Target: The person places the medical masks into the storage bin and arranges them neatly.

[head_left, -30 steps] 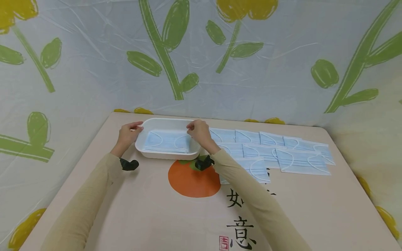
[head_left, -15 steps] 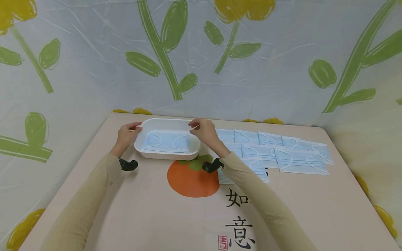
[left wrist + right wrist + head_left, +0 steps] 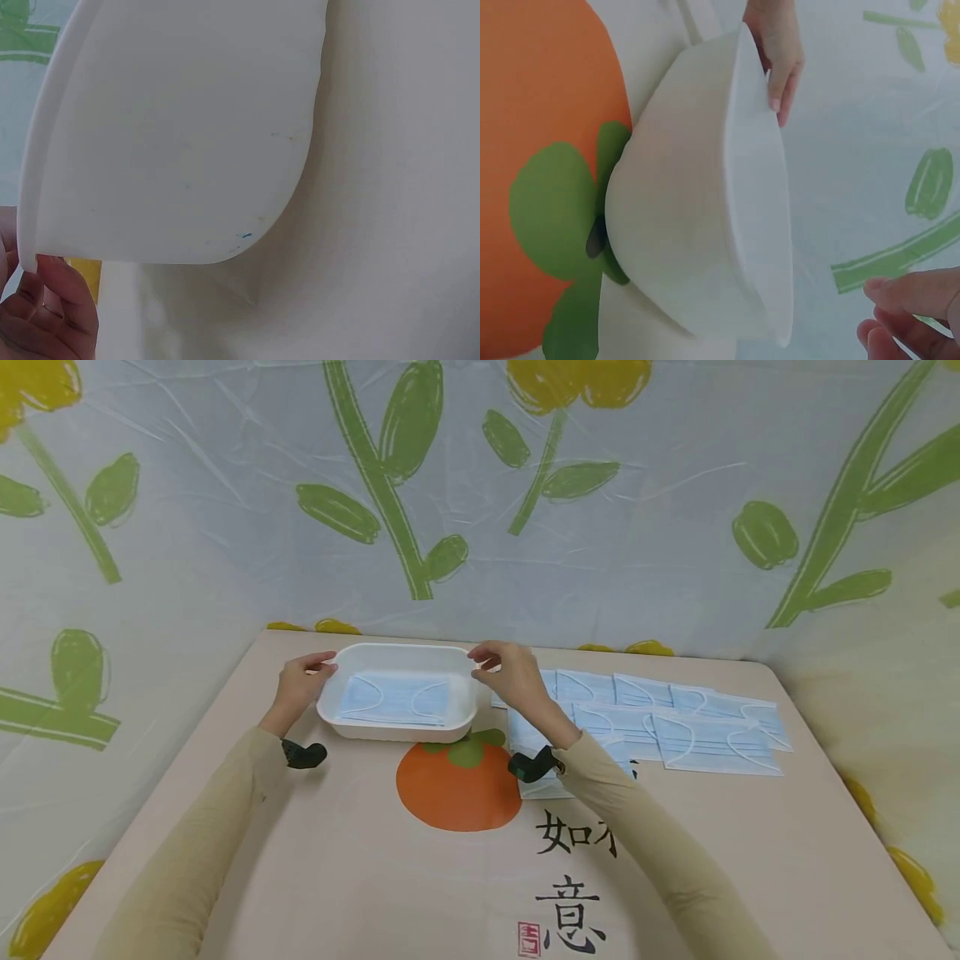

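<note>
A white plastic tub [image 3: 401,732] stands at the back left of the table, and a light blue face mask [image 3: 393,699] with white ear loops lies flat inside it. My left hand [image 3: 300,687] pinches the tub's left rim between thumb and fingers; the left wrist view shows these fingers [image 3: 71,292] at the rim's corner. Just off the right rim is my right hand [image 3: 516,679], its fingers loosely bent around nothing. In the right wrist view, a gap separates the right fingertips [image 3: 874,289] from the tub [image 3: 675,180].
Several more face masks [image 3: 716,745] lie overlapping in rows right of the tub, partly under my right forearm. The pinkish table [image 3: 360,877] bears a printed orange fruit [image 3: 457,789] and black characters [image 3: 573,914]. A flowered cloth [image 3: 600,560] hangs behind.
My right hand has moved right, from above the tub's right end to just outside its rim, with the fingertips parting. The left hand keeps its hold; mask and tub stay put.
</note>
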`<action>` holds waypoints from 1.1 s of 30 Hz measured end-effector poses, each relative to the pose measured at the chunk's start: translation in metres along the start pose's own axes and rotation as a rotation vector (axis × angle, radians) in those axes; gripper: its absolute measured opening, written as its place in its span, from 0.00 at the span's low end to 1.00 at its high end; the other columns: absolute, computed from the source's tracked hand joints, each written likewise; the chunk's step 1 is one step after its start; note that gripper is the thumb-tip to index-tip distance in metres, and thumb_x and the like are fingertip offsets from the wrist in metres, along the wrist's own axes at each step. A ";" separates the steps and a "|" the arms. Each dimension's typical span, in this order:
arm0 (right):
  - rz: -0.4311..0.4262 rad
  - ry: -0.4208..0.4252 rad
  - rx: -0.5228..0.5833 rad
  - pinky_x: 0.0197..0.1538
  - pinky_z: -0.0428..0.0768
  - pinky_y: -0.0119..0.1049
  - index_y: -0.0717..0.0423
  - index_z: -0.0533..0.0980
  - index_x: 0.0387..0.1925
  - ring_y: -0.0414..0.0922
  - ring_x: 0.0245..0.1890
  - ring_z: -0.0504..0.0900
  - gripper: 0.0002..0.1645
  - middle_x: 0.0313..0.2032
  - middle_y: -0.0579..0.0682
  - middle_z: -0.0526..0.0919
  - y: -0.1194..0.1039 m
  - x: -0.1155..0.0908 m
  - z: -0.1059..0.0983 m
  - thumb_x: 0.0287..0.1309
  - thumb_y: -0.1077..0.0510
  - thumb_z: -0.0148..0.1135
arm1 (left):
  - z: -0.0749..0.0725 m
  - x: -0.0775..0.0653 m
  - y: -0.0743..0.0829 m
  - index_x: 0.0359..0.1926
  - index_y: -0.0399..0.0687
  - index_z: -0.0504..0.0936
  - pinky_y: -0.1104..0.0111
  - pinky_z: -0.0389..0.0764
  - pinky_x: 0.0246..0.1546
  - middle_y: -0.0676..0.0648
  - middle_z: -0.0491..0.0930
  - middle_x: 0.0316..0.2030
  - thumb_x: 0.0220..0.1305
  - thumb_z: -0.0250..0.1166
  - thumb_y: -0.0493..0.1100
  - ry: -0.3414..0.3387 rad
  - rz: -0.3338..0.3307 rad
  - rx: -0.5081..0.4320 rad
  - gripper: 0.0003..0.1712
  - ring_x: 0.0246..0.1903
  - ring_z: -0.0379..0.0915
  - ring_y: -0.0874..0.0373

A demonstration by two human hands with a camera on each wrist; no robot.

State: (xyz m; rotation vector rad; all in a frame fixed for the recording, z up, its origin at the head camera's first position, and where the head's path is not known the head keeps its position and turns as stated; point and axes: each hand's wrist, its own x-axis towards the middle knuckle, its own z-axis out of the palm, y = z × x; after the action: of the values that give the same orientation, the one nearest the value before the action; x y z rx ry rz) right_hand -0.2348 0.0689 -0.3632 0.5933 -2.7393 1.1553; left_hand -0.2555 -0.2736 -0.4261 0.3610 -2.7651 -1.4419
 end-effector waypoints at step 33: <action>-0.108 -0.036 -0.010 0.40 0.84 0.41 0.59 0.82 0.44 0.48 0.38 0.84 0.14 0.42 0.56 0.86 0.041 -0.067 -0.062 0.53 0.65 0.68 | 0.003 -0.001 0.003 0.65 0.46 0.71 0.79 0.70 0.35 0.36 0.73 0.54 0.71 0.54 0.46 0.022 -0.020 0.044 0.24 0.49 0.66 0.48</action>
State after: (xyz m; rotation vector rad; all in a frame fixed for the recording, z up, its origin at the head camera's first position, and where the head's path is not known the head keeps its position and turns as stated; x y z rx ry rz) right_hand -0.1921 0.1599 -0.3634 0.7575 -2.7028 1.1168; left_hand -0.2553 -0.2695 -0.4249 0.4041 -2.7870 -1.3748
